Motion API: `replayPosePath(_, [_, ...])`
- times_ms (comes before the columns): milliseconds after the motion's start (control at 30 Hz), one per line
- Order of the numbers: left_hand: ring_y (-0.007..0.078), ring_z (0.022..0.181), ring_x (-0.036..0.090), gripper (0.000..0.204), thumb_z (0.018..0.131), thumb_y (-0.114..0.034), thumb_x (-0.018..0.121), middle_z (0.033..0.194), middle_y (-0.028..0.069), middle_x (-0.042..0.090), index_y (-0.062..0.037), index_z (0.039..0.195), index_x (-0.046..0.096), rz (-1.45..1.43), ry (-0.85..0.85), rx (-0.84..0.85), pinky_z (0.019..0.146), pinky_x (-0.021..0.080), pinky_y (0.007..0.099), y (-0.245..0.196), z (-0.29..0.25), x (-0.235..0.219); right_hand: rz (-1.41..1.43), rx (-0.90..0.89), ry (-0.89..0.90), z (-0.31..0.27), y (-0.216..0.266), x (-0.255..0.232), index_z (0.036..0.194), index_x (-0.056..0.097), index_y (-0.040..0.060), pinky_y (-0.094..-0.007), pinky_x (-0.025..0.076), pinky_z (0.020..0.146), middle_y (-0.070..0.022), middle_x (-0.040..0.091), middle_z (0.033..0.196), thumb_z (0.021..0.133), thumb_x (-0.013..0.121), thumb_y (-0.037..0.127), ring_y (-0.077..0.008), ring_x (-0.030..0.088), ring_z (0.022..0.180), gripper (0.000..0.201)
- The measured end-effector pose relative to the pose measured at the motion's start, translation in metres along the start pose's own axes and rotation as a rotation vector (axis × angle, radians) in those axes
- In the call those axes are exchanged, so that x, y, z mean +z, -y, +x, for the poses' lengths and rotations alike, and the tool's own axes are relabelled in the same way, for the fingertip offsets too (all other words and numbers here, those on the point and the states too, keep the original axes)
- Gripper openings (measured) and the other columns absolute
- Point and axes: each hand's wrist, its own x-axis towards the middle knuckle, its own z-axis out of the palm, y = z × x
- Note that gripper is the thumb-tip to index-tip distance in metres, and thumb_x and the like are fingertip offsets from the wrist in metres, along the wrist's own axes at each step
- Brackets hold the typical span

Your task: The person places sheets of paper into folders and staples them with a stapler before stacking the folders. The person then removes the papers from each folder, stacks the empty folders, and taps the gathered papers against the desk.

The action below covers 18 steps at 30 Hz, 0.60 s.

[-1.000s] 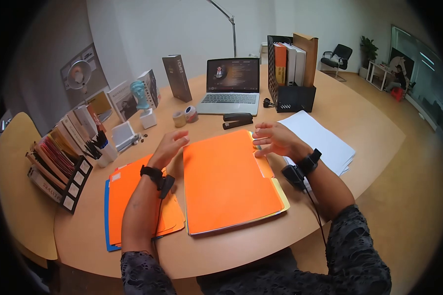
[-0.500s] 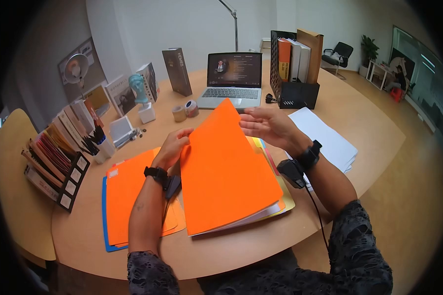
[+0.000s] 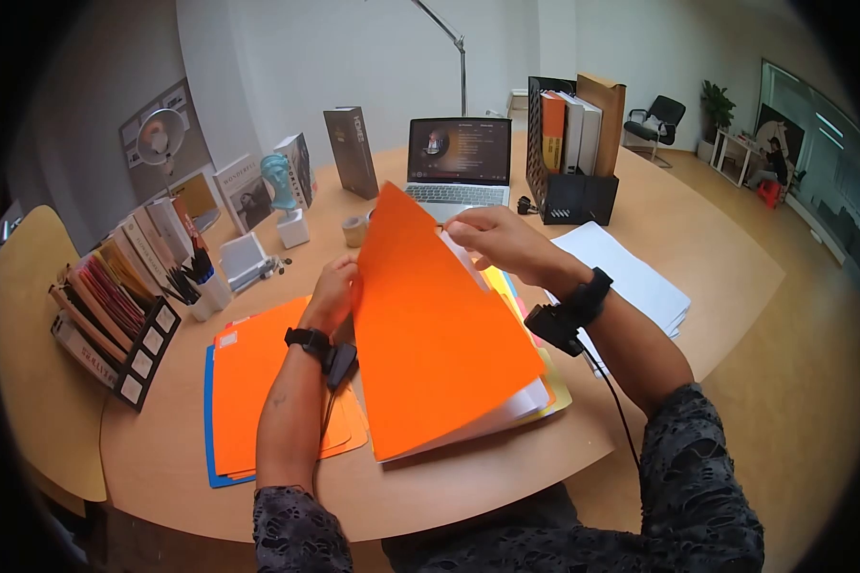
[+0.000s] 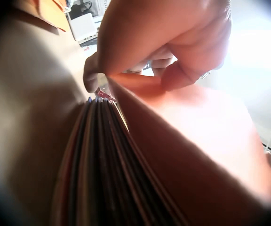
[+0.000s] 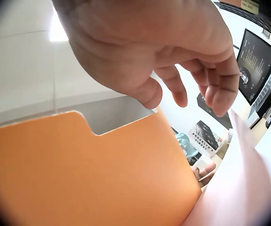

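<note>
An orange file folder (image 3: 440, 334) is tilted up on top of a stack of folders, its far corner raised. My left hand (image 3: 332, 294) pinches it at its left edge; in the left wrist view the thumb (image 4: 178, 77) presses its orange face. Just beyond its tabbed edge is my right hand (image 3: 511, 244), fingers loosely bent. In the right wrist view the thumb tip is right at the folder's corner, and the fingertips hang near a white sheet (image 5: 243, 146). Below show the edges of the stacked folders (image 4: 107, 155).
Left of the stack lie more orange folders (image 3: 258, 382) over a blue one (image 3: 209, 420). White paper (image 3: 631, 277) lies to the right. Behind stand a laptop (image 3: 459, 153), a tape roll (image 3: 354, 231), a black file holder (image 3: 583, 198) with books, and a teal bust (image 3: 277, 181).
The top orange folder, flat a second ago, has been tilted up, its far corner rising leftward. My left hand has taken hold of its left edge. My right hand's fingers have bent more.
</note>
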Motion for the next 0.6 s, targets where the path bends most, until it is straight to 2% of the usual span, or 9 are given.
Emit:
replayPosePath(67, [0.0166, 0.093, 0.061, 0.021, 0.089, -0.006, 0.045, 0.099, 0.0088, 0.063, 0.0005, 0.103, 0.059, -0.265, -0.096, 0.096, 0.083, 0.049, 0.0294, 0.005, 0.009, -0.007, 0.074, 0.075, -0.002, -0.005, -0.002, -0.004, 0.105, 0.063, -0.004, -0.037, 0.053, 0.077, -0.0091, 0.059, 0.095, 0.093, 0.057, 0.028, -0.018, 0.056, 0.088, 0.034])
replayPosePath(100, [0.0166, 0.093, 0.061, 0.021, 0.089, -0.006, 0.045, 0.099, 0.0088, 0.063, 0.0005, 0.103, 0.059, -0.265, -0.099, 0.097, 0.083, 0.049, 0.0294, 0.008, 0.011, -0.012, 0.1, 0.14, -0.002, -0.011, -0.003, -0.008, 0.109, 0.061, -0.0039, -0.0409, 0.054, 0.081, -0.0102, 0.058, 0.102, 0.094, 0.056, 0.029, -0.02, 0.055, 0.095, 0.036])
replayPosePath(167, [0.0169, 0.085, 0.061, 0.017, 0.092, -0.014, 0.045, 0.091, 0.0069, 0.064, -0.0058, 0.092, 0.06, -0.486, -0.29, -0.049, 0.079, 0.049, 0.0335, -0.009, -0.001, -0.009, 0.124, 0.206, 0.001, -0.021, -0.012, -0.016, 0.112, 0.06, -0.0038, -0.0449, 0.054, 0.084, -0.0113, 0.056, 0.108, 0.095, 0.055, 0.03, -0.022, 0.054, 0.101, 0.038])
replayPosePath(233, [0.0281, 0.094, 0.064, 0.018, 0.095, -0.017, 0.049, 0.093, 0.0133, 0.064, -0.0034, 0.097, 0.061, -0.405, -0.307, 0.217, 0.088, 0.052, 0.0414, -0.019, -0.031, 0.011, 0.188, 0.333, 0.05, -0.025, -0.034, -0.023, 0.126, 0.053, -0.0009, -0.0469, 0.053, 0.09, -0.0155, 0.049, 0.128, 0.098, 0.054, 0.035, -0.028, 0.048, 0.122, 0.045])
replayPosePath(300, [0.0314, 0.108, 0.062, 0.023, 0.094, -0.023, 0.06, 0.106, 0.016, 0.065, -0.002, 0.104, 0.06, -0.479, -0.034, 0.388, 0.089, 0.052, 0.0427, 0.012, -0.019, -0.022, 0.229, 0.363, 0.046, -0.03, -0.043, -0.025, 0.128, 0.05, -0.0003, -0.0456, 0.054, 0.087, -0.0149, 0.048, 0.128, 0.097, 0.055, 0.033, -0.0289, 0.047, 0.121, 0.045])
replayPosePath(333, [0.0314, 0.108, 0.062, 0.023, 0.094, -0.023, 0.06, 0.106, 0.016, 0.065, -0.002, 0.104, 0.06, -0.477, -0.036, 0.386, 0.089, 0.052, 0.0427, 0.028, -0.004, -0.034, 0.229, 0.379, 0.049, -0.032, -0.048, -0.025, 0.128, 0.05, -0.0003, -0.0448, 0.055, 0.086, -0.0148, 0.048, 0.126, 0.097, 0.055, 0.031, -0.0292, 0.047, 0.121, 0.045])
replayPosePath(400, [0.0303, 0.104, 0.063, 0.022, 0.094, -0.02, 0.059, 0.105, 0.0164, 0.065, -0.0015, 0.106, 0.059, -0.841, 0.492, 0.561, 0.088, 0.054, 0.0419, 0.047, 0.024, -0.049, 0.251, 0.377, 0.048, -0.036, -0.051, -0.024, 0.12, 0.055, -0.002, -0.0452, 0.057, 0.083, -0.018, 0.046, 0.125, 0.096, 0.055, 0.031, -0.0308, 0.047, 0.117, 0.04])
replayPosePath(533, [0.03, 0.104, 0.063, 0.023, 0.094, -0.021, 0.059, 0.105, 0.0161, 0.065, -0.0016, 0.106, 0.058, -0.846, 0.484, 0.52, 0.087, 0.054, 0.0416, 0.038, 0.029, -0.047, 0.279, 0.36, 0.083, -0.036, -0.052, -0.022, 0.123, 0.052, -0.0031, -0.0453, 0.056, 0.084, -0.0189, 0.045, 0.128, 0.097, 0.056, 0.03, -0.0322, 0.047, 0.118, 0.043])
replayPosePath(600, [0.0298, 0.104, 0.063, 0.023, 0.094, -0.021, 0.059, 0.105, 0.0158, 0.065, -0.0016, 0.107, 0.058, -0.851, 0.479, 0.494, 0.087, 0.054, 0.0414, 0.035, 0.034, -0.038, 0.304, 0.383, 0.07, -0.036, -0.05, -0.016, 0.129, 0.047, -0.0004, -0.0397, 0.056, 0.081, -0.0156, 0.049, 0.122, 0.097, 0.055, 0.03, -0.0275, 0.049, 0.115, 0.045])
